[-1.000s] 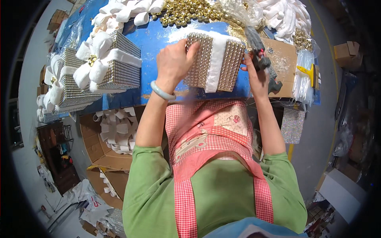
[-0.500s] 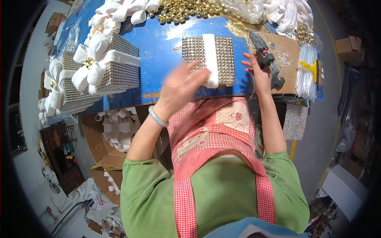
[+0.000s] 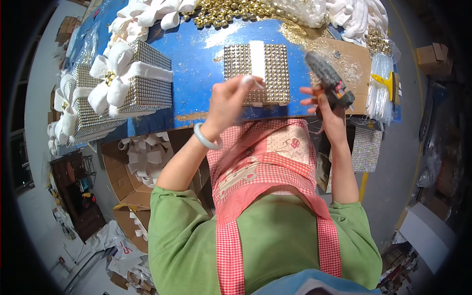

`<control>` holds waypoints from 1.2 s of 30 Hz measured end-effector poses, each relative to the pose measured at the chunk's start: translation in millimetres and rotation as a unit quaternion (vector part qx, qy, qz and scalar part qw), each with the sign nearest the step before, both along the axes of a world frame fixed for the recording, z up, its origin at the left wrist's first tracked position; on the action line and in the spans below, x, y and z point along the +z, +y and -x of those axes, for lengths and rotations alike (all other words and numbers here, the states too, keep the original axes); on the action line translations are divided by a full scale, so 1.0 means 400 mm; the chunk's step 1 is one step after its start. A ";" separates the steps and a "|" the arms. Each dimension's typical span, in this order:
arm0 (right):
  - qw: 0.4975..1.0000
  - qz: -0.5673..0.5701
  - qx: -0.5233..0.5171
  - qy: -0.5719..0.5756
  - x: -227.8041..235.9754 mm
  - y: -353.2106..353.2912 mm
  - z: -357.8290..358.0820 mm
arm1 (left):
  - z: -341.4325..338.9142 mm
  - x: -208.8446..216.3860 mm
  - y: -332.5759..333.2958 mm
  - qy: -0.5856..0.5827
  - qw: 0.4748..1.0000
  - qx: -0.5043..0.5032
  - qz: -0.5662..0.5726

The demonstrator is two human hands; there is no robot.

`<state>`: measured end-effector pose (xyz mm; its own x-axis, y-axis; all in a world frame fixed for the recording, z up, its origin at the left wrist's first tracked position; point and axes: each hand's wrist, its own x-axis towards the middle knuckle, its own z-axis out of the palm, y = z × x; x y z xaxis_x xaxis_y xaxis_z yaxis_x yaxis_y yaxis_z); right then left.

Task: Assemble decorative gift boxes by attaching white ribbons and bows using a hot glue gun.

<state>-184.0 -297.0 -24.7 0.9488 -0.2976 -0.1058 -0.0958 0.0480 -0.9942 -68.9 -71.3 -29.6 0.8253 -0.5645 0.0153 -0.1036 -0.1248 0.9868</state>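
Observation:
A box studded with gold and silver beads (image 3: 277, 73) sits on the blue table in front of me. A white fabric ribbon (image 3: 257, 56) runs across its top. My left hand (image 3: 227, 104) is closed over the near side of the box, pinching the ribbon's loose end between thumb and fingers, raised off the box. Right of the box, my right hand (image 3: 328, 112) holds a dark glue gun (image 3: 325, 71), its nozzle pointing away from me and to the left. Some fingers of that hand stick out to the left of the handle.
Finished studded boxes with white bows (image 3: 147, 78) stand at the left. Gold bells (image 3: 221, 14) and white ribbon bows (image 3: 157, 14) lie along the far side. Right are a cardboard sheet (image 3: 356, 64) and a yellow scraper-like tool (image 3: 383, 82). An open carton of ribbons (image 3: 123, 182) is below.
My left hand has closed on the ribbon's near end and lifted it from the box. The glue gun has come nearer and turned in my right hand, which has shifted slightly toward me.

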 end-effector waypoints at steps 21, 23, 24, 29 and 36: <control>0.894 0.403 0.147 -0.128 0.095 0.093 -0.054 | -0.086 0.063 0.012 0.268 0.957 -0.048 0.100; 0.886 0.431 0.123 -0.121 0.091 0.091 -0.052 | -0.085 0.064 0.013 0.269 0.956 -0.047 0.107; 0.886 0.431 0.124 -0.120 0.093 0.092 -0.050 | -0.085 0.065 0.013 0.270 0.955 -0.047 0.114; 0.882 0.432 0.143 -0.120 0.095 0.093 -0.045 | -0.087 0.066 0.017 0.285 0.948 -0.062 0.129; 0.893 0.411 0.133 -0.125 0.092 0.086 -0.037 | -0.092 0.080 0.016 0.276 0.953 -0.056 0.114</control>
<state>-169.3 -262.7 12.2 0.9610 0.0621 0.2694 0.2345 -0.6990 -0.6755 -32.1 -65.0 2.5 0.6780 -0.6831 -0.2713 0.4393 0.0807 0.8947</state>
